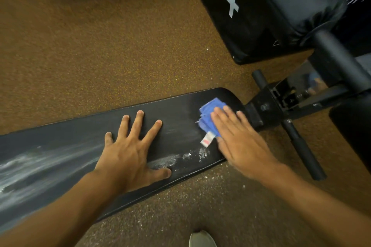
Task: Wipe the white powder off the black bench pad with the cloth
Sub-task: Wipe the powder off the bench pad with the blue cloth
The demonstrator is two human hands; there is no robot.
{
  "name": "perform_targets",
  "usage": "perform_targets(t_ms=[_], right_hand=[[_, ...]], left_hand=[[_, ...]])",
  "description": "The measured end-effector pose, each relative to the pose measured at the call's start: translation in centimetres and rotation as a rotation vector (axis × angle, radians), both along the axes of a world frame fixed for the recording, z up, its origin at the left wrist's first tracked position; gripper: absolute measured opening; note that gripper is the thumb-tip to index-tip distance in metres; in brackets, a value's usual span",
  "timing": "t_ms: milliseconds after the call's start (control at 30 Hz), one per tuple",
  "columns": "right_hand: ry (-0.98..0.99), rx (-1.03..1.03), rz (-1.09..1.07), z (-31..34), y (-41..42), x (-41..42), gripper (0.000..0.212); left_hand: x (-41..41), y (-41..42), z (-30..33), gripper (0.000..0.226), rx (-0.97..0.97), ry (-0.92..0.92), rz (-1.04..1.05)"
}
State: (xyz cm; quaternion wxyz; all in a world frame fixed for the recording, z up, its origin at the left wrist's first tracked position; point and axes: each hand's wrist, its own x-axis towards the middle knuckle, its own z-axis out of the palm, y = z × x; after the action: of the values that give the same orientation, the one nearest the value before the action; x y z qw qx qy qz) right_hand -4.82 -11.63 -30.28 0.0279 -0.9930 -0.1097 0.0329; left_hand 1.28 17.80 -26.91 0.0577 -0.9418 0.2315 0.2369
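Note:
The long black bench pad [172,106] runs from lower left to centre right. White powder [192,155] lies in flecks near its front edge, and broad smears [30,168] cover its left part. A folded blue cloth [208,114] with a white tag rests near the pad's right end. My right hand [239,142] lies flat on the cloth, fingers together, pressing it down. My left hand [130,146] is spread flat on the pad's middle, fingers apart, holding nothing.
The bench's black metal frame [281,106] and foot bar [303,146] extend right of the pad. A black padded box [236,26] and a roller pad [297,2] stand behind. Powder specks dot the brown speckled floor [200,190]. A shoe tip [202,238] shows at the bottom.

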Motion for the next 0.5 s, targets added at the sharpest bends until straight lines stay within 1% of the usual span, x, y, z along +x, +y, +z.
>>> perform_targets(t_ms=[67, 133, 167, 233, 300, 367, 433, 500], right_hand=[[-0.011, -0.037, -0.187, -0.3, -0.7, 2.4, 0.062], [-0.024, -0.001, -0.303, -0.6, 1.3, 5.4, 0.064], [-0.037, 0.025, -0.293, -0.8, 2.7, 6.1, 0.063], [-0.035, 0.038, -0.158, -1.0, 4.4, 4.8, 0.061], [0.018, 0.042, -0.025, -0.3, 3.9, 1.4, 0.06], [0.033, 0.055, 0.031, 0.0, 1.6, -1.3, 0.059], [0.015, 0.043, -0.043, -0.3, -0.3, -0.9, 0.06], [0.002, 0.053, -0.224, -0.7, 0.0, 2.0, 0.062]], left_hand=[[-0.1, 0.0, 0.0, 0.122, 0.004, 0.005, -0.002], [-0.2, -0.1, -0.2, 0.122, 0.009, 0.004, -0.006], [-0.2, -0.1, -0.2, 0.122, 0.01, -0.001, -0.007], [-0.1, 0.0, -0.3, 0.122, 0.004, -0.009, -0.005], [0.0, 0.1, -0.1, 0.123, -0.003, -0.008, 0.002], [0.0, 0.0, 0.0, 0.122, 0.005, -0.002, 0.004], [-0.1, 0.0, 0.0, 0.122, 0.0, -0.002, 0.0], [-0.2, 0.0, -0.1, 0.122, -0.008, 0.0, 0.0]])
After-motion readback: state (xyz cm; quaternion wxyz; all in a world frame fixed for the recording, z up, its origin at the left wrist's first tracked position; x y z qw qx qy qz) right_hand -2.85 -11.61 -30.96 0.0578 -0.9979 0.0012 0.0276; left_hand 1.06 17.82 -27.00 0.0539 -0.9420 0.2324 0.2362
